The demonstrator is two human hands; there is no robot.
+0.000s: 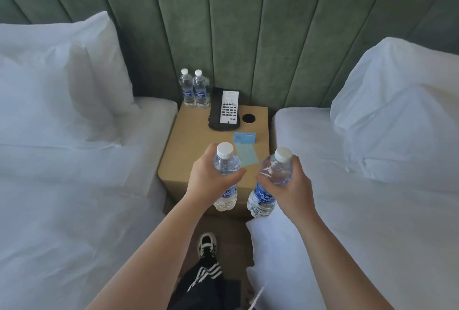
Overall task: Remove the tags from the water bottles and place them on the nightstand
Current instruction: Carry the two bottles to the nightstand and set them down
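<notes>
My left hand [211, 178] grips a clear water bottle [226, 160] with a white cap and blue label, held upright in front of the tan nightstand [193, 146]. A second, like bottle [270, 180] is gripped by my right hand [290, 185] and leans to the right. Neither bottle shows a tag on its neck. Two light blue paper tags [246, 147] lie flat on the nightstand just behind the held bottles. Two more bottles [193, 88] stand side by side at the nightstand's back left corner.
A black and white telephone [227, 110] sits mid nightstand, with a round black socket [248, 118] to its right. White beds with pillows [62, 79] flank the nightstand on both sides. A green padded headboard [248, 24] rises behind. My shoe [207, 245] is on the floor below.
</notes>
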